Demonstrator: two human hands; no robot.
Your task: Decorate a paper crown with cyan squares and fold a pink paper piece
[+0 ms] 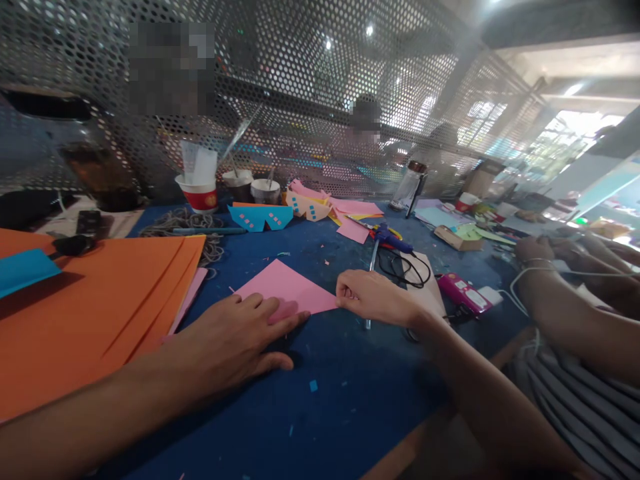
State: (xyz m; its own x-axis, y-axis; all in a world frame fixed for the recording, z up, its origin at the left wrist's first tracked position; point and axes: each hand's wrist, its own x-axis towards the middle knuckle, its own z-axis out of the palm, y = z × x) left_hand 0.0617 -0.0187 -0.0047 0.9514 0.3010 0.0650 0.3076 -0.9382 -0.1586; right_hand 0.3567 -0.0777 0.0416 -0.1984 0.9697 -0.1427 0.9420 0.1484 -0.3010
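A pink sheet of paper [287, 288], folded to a triangle, lies on the blue table top [350, 393]. My left hand [240, 340] rests flat on its near left part, fingers stretched out and pressing it down. My right hand [373, 298] has its fingers curled and pinches the sheet's right corner. Small paper scraps dot the table around both hands.
Stacked orange sheets [85, 300] with a blue sheet [25, 269] lie left. Cups [200, 190], blue and pink paper shapes [260, 217], a glue gun [393, 239] with black cable and a pink device [465, 292] sit behind. A neighbouring person's arm [565, 313] is right. Perforated metal screen behind.
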